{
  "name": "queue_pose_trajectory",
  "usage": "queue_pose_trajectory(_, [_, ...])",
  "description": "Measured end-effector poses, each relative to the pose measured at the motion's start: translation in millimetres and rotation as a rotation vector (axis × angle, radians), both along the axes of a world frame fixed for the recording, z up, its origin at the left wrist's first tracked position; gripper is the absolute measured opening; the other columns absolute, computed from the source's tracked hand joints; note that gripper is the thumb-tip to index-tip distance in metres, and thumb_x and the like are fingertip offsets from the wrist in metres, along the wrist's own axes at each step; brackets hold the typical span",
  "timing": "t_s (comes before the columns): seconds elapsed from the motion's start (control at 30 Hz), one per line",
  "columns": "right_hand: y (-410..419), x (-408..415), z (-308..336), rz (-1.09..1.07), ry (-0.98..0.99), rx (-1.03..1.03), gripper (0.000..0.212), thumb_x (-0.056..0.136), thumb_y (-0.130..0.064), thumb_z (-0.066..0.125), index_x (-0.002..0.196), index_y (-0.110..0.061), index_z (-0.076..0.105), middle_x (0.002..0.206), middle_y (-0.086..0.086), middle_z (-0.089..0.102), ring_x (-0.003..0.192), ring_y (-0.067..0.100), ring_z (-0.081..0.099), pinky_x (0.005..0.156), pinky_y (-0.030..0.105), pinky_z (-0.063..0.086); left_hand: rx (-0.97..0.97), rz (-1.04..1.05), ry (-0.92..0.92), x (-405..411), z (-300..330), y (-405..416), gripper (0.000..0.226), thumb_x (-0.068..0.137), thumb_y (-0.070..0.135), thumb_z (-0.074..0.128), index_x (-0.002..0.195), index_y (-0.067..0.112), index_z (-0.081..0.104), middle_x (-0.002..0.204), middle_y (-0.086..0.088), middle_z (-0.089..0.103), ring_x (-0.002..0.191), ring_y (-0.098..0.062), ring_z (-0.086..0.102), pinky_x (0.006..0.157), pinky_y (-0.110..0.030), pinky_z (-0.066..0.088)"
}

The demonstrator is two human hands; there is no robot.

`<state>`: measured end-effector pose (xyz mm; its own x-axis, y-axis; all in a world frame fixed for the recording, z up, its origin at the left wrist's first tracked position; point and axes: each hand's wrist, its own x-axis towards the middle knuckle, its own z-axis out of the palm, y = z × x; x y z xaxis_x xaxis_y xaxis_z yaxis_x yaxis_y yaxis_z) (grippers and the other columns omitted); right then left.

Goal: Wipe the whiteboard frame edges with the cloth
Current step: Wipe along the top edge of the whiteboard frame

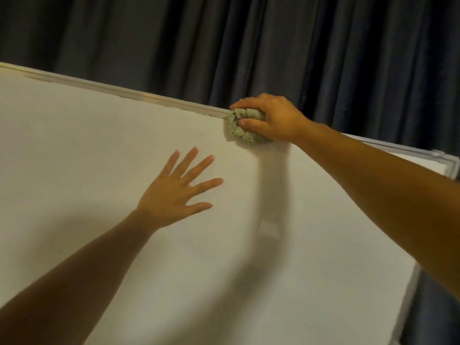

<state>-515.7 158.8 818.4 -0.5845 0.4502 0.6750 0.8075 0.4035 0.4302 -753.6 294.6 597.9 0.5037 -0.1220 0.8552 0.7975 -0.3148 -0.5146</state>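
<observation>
A large whiteboard (99,170) fills most of the view, tilted so that its silver top frame edge (124,92) slopes down to the right. My right hand (271,118) grips a bunched grey-green cloth (242,134) and holds it against the top frame edge, fingers curled over the top. My left hand (178,190) lies flat on the board's white surface below and to the left of the cloth, fingers spread. The frame's upper right corner (445,158) and right edge (413,290) show beyond my right forearm.
Dark blue curtains (273,46) hang in folds directly behind the board and continue down its right side. Shadows of my arms fall across the white surface.
</observation>
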Motion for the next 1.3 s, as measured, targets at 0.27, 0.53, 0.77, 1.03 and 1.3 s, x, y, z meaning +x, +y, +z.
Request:
queue_pose_trajectory(0.27, [-27.9, 70.4, -1.8, -0.047, 0.06, -0.003, 0.043, 0.094, -0.049, 0.06, 0.136, -0.042, 0.056, 0.122, 0.007, 0.063, 0.109, 0.025, 0.06, 0.099, 0.043, 0.048, -0.044, 0.023, -0.026, 8.1, -2.8, -12.8, 0.072, 0.103, 0.073, 0.033, 0.167, 0.04, 0.023, 0.179, -0.006, 0.011, 0.165, -0.04, 0.007, 0.131, -0.064, 0.006])
queue_pose_trajectory(0.53, [-15.7, 59.2, -1.1, -0.045, 0.084, -0.009, 0.042, 0.093, -0.053, 0.058, 0.134, -0.046, 0.054, 0.121, 0.004, 0.061, 0.107, 0.024, 0.059, 0.096, 0.043, 0.05, -0.074, -0.073, -0.077, 24.4, -3.7, -28.6, 0.074, 0.105, 0.069, 0.037, 0.167, 0.031, 0.026, 0.177, -0.012, 0.015, 0.164, -0.039, 0.011, 0.127, -0.072, 0.014])
queue_pose_trajectory(0.77, [-0.9, 42.1, 4.4, -0.033, 0.064, -0.009, 0.045, 0.087, -0.062, 0.059, 0.13, -0.047, 0.058, 0.106, -0.009, 0.062, 0.104, 0.021, 0.062, 0.092, 0.04, 0.05, -0.033, -0.161, 0.206, 174.7, -7.3, -62.5, 0.075, 0.105, 0.071, 0.03, 0.169, 0.035, 0.014, 0.179, -0.005, 0.004, 0.166, -0.036, 0.001, 0.128, -0.07, 0.001])
queue_pose_trajectory(1.03, [-3.8, 84.3, 7.5, 0.005, 0.074, -0.077, 0.041, 0.089, -0.052, 0.064, 0.13, -0.043, 0.061, 0.121, -0.01, 0.069, 0.111, 0.016, 0.062, 0.1, 0.042, 0.05, -0.036, -0.114, 0.049, 221.6, -9.4, -31.9, 0.066, 0.107, 0.064, 0.04, 0.166, 0.035, 0.031, 0.178, -0.005, 0.014, 0.166, -0.034, 0.004, 0.132, -0.061, -0.002])
queue_pose_trajectory(1.3, [-39.2, 168.6, 15.1, 0.019, 0.035, -0.174, 0.041, 0.088, -0.044, 0.07, 0.129, -0.044, 0.062, 0.114, -0.021, 0.063, 0.106, 0.006, 0.058, 0.097, 0.025, 0.046, -0.003, -0.011, 0.029, 198.1, -10.8, -34.7, 0.068, 0.107, 0.064, 0.043, 0.167, 0.037, 0.025, 0.177, -0.004, 0.019, 0.164, -0.036, 0.016, 0.13, -0.064, 0.017])
